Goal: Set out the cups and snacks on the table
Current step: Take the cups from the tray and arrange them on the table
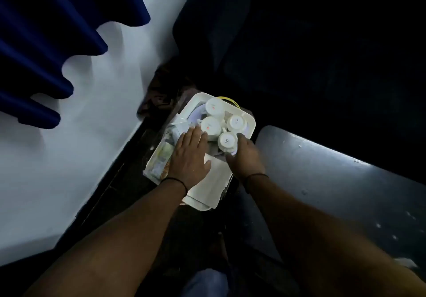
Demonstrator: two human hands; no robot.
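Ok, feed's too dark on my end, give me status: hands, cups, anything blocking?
Left hand flat on snack packets. Right hand gripping nearest cup. Four cups upside down, all in white tray. Nothing blocking.

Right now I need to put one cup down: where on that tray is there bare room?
The white plastic tray is crowded at its far end by four upturned white cups. Snack packets line its left edge under the left hand. Only the near white patch between both wrists looks bare.

Four upturned cups (220, 122) crowd the tray's (251, 121) far end; its near end lies open.
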